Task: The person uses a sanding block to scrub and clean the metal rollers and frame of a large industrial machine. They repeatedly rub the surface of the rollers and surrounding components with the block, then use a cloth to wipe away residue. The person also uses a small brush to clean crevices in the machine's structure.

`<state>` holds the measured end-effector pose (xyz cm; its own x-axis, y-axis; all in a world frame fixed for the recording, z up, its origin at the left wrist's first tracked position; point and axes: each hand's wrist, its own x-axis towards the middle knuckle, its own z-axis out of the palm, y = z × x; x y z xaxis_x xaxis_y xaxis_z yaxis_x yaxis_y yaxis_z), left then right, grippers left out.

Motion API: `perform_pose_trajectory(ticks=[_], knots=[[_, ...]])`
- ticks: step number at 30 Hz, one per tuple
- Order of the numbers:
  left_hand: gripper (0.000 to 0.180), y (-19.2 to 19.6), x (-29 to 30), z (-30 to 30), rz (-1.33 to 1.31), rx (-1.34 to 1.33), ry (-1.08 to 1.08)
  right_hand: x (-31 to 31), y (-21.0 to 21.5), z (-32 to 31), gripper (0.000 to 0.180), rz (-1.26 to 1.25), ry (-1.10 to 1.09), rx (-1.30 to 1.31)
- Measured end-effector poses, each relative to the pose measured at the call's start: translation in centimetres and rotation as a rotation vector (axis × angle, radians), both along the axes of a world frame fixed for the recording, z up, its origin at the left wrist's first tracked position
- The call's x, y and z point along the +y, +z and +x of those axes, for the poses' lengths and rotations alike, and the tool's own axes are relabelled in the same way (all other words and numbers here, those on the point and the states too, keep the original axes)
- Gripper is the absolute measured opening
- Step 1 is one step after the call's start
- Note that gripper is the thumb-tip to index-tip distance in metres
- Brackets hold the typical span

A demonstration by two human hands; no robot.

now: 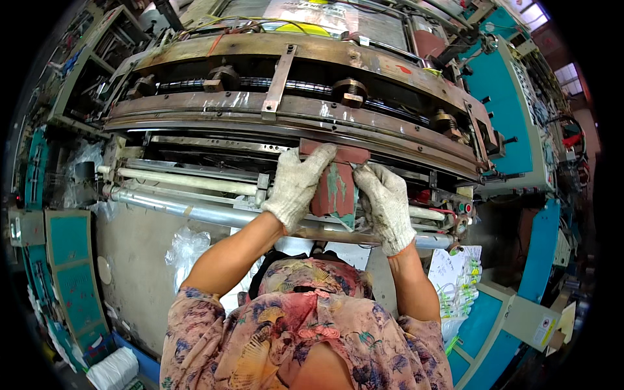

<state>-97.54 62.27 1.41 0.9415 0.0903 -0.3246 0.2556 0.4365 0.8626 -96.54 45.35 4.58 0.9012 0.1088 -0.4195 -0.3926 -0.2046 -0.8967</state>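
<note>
Both my hands wear white knit gloves and meet at the front of a long machine. Between them is a flat reddish-brown piece [323,195] with worn green patches and a ragged lower edge; its material I cannot make out. My left hand [296,182] is closed on its upper left side, with the thumb lying across the top. At the upper right edge, my right hand [385,201] pinches with thumb and fingers. A reddish-brown strip [351,153] runs across the top of the piece, just under the machine's metal bar [383,135].
Metal rollers [188,207] cross in front of me below the machine. Clear plastic film [185,253] lies on the floor at left. Push buttons [463,208] sit at the roller's right end. White and green packages [458,286] lie at lower right, beside teal cabinets [507,104].
</note>
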Motion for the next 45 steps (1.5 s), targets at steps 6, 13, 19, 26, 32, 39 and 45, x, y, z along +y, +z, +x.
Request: perform_pose_trajectory(ticks=[6,13,19,26,32,39,45], knots=[[0.027,-1.0,-2.4,0.6,0.042,-0.029,0.01,-0.6,0.5,-0.4,0.019,0.107,-0.1,-0.016],[0.023,0.3,4.1,-0.4,-0.076,0.022,0.031,4.6,0.3,-0.3,0.026,-0.097,0.044,-0.102],[0.032,-0.2,0.8,0.0,0.092,-0.111,0.012,2.9,-1.2,-1.5,0.013,0.272,-0.245,-0.085],[0.023,0.8,5.5,-0.9,0.042,0.032,0.029,6.8,0.1,-1.0,0.029,-0.219,0.026,-0.276],[0.027,-0.6,3.7,-0.2,0.111,-0.066,0.03,6.2,-0.7,-1.5,0.019,0.143,-0.236,-0.094],[0.027,-0.1,5.3,-0.6,0.059,-0.051,0.038,6.7,-0.4,-1.1,0.022,-0.046,-0.086,-0.162],[0.026,-0.5,5.6,-0.5,0.097,-0.138,0.056,7.3,-1.4,-1.4,0.025,-0.05,-0.09,-0.174]])
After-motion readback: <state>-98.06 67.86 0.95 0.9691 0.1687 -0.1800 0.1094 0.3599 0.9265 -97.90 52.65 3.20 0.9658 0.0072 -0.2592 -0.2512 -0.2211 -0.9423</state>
